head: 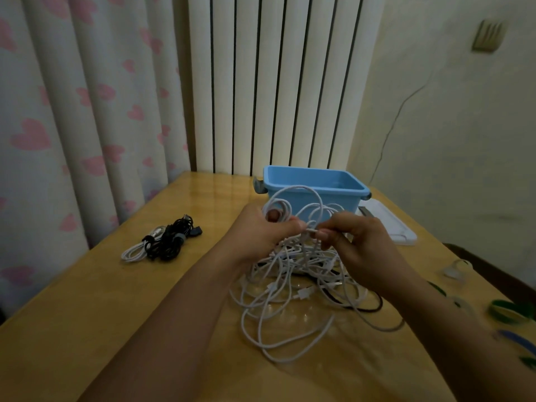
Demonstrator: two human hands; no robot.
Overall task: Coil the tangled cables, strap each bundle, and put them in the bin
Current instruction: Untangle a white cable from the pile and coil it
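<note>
At tabletop (pixel 87 300) centre, L hand (pixel 258 227) grips started coil, R hand (pixel 359 242) pinches a strand off white cable tangle (pixel 290 285) to free slack; bin (pixel 313 184) at 12 o'clock.

Wooden table (pixel 87 300) — heart-print curtain (pixel 72 117) at left, white radiator (pixel 272 82) behind, cracked wall (pixel 449 126).

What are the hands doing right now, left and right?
Left hand: holds a coil of white cable.
Right hand: pinches a strand from the white tangle.
</note>
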